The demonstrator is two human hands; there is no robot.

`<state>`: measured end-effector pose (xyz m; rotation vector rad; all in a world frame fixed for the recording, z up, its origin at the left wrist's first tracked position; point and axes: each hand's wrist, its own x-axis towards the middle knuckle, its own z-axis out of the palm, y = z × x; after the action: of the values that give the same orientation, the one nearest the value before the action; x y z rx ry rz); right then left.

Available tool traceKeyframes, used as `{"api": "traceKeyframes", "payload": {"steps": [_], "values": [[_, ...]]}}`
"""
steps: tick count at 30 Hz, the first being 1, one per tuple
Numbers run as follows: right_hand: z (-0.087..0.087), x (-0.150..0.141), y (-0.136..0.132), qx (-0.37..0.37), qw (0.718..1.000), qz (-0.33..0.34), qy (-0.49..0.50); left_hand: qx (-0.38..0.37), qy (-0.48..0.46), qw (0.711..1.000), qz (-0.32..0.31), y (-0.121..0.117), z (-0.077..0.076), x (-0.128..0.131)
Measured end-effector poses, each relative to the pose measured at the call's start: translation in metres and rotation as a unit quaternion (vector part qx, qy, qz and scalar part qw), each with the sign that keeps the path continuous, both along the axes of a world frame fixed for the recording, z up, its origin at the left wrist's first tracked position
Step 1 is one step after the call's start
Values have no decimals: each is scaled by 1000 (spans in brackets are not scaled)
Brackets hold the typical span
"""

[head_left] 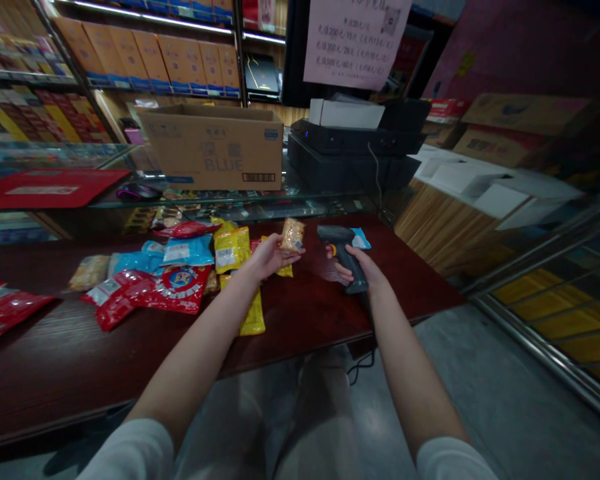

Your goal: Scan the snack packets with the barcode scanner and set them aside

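Observation:
My left hand holds up a small tan snack packet with a barcode label near its lower edge. Closed round the handle of a dark barcode scanner is my right hand, and the scanner's head points left toward the packet. Yellow packets lie beside and beneath my left forearm. Farther left are blue packets, red packets and another tan packet. Just behind the scanner sits a small blue packet.
A cardboard box stands on the glass counter behind the dark red table. Left of it are a mouse and a red folder. A black machine is at the back right. A metal rack stands at right.

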<state>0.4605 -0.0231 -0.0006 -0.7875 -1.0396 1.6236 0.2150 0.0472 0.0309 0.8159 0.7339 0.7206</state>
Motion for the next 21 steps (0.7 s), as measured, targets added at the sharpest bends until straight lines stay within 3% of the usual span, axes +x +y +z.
{"api": "traceKeyframes", "payload": {"steps": [4,15,21], "values": [[-3,-8,1,-8,1000,17,-20,-75,-37,995,52,6,-7,-1],[-6,-14,1,-10,999,38,-20,-120,-68,982,132,6,-5,5],[-5,-13,1,-11,999,40,-16,-77,-62,983,155,3,-5,8]]}}
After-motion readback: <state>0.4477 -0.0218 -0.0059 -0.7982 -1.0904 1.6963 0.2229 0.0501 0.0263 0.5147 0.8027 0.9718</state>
